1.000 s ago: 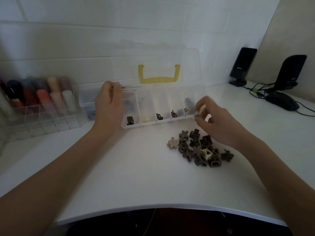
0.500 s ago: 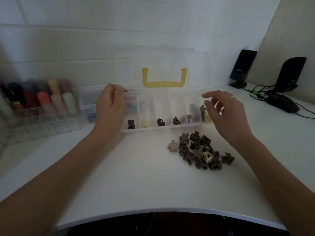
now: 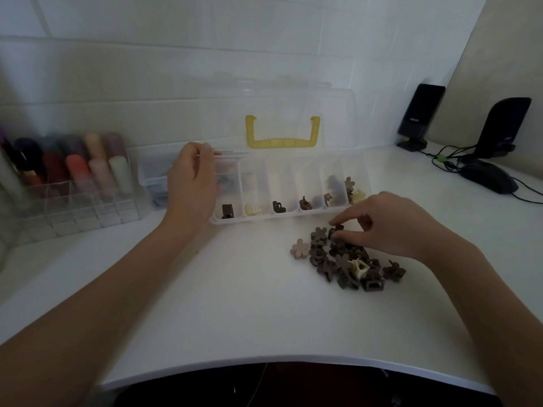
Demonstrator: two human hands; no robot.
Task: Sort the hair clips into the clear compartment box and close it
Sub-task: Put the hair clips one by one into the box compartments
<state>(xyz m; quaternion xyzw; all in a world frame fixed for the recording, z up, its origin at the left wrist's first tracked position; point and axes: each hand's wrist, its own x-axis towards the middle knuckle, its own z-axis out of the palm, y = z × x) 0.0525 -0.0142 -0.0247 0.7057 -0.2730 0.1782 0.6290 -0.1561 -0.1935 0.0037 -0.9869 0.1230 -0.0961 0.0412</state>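
Dropped from the box, right hand (image 3: 390, 223) pinches a dark clip (image 3: 335, 230) on the white desk (image 3: 235, 304).

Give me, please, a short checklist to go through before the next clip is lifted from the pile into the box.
1. Lid of the clear compartment box open: ok.
2. Box steadied by the left hand at its left end: ok.
3. Right hand pinching a dark clip at the pile's far edge: ok.
4. Only one clip pinched: cannot tell.
5. Matching compartment: cannot tell.
6. Path from pile to box free: ok.
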